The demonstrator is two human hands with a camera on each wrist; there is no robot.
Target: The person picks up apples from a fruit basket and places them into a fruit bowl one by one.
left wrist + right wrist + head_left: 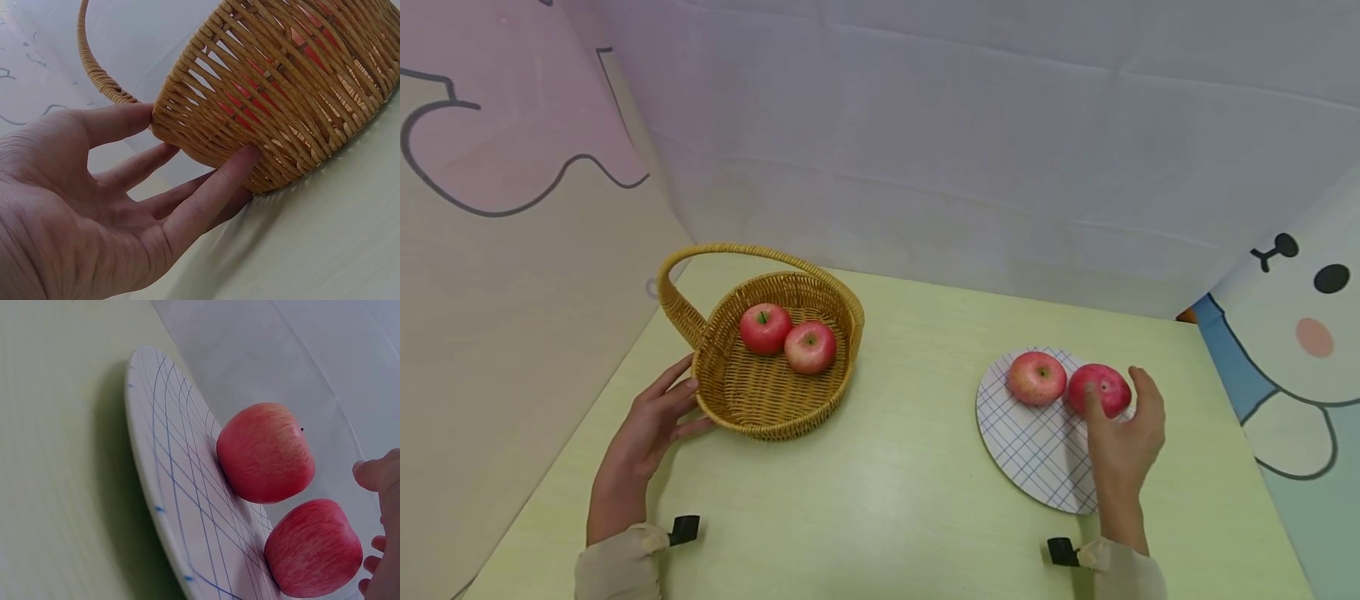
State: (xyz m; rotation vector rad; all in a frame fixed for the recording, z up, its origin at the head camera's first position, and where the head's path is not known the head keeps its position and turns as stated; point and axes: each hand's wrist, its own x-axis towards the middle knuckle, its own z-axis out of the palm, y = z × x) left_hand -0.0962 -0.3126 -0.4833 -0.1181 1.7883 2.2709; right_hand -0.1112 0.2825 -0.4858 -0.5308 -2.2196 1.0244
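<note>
A woven wicker basket (760, 400) with a tall handle stands at the left of the table. In it lie two red apples, one farther left (765, 328) and one beside it (810, 347). My left hand (655, 423) touches the basket's left side with extended fingertips, some at the rim and one on the wall. On the right, a round white plate (1037, 458) with a blue grid carries two more apples, a paler one (1036, 379) and a deeper red one (1103, 385). My right hand (1126, 442) hovers by the redder apple, fingers spread; a gap shows in the right wrist view.
The pale yellow-green table (895, 467) stretches between basket and plate. Behind it hangs a white cloth wall (925, 150). Printed cloth panels flank both sides, with a cartoon animal (1300, 333) on the right one.
</note>
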